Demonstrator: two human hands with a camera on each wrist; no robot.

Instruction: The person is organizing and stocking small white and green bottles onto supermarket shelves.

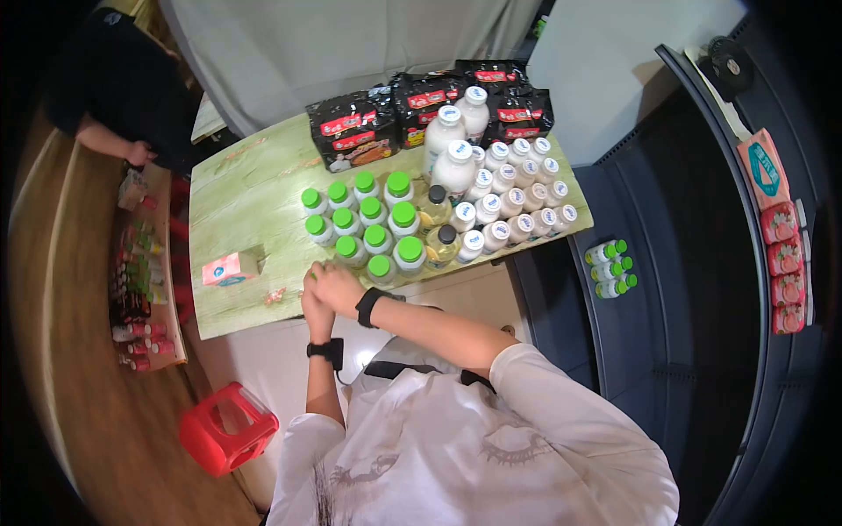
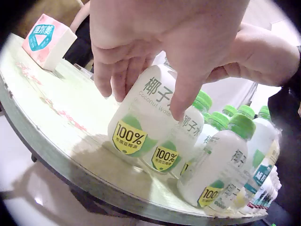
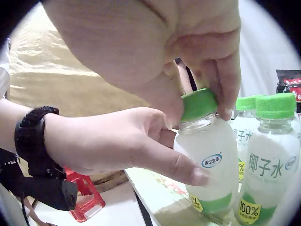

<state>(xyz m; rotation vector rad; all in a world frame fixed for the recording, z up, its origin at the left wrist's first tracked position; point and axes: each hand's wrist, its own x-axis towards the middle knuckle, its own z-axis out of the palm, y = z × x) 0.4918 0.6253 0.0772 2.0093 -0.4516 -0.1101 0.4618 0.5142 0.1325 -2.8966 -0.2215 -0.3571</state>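
At the near edge of the table, my left hand (image 1: 315, 304) grips the body of a coconut water bottle (image 2: 141, 110); its thumb lies along the side in the right wrist view. My right hand (image 1: 338, 286) pinches that bottle's green cap (image 3: 199, 103) from above. The bottle stands slightly tilted, and in the head view both hands nearly hide it. Just to the right are rows of similar green-capped bottles (image 1: 409, 252). Two dark-capped bottles (image 1: 443, 245) of pale yellow drink follow, then several small white bottles (image 1: 496, 233).
Large white bottles (image 1: 457, 167) and black packets (image 1: 353, 127) stand along the table's back. A pink tissue pack (image 1: 230, 269) is at the left. Dark shelves (image 1: 667, 289) flank the right side, a red stool (image 1: 230, 428) is on the floor, and another person (image 1: 114, 88) stands far left.
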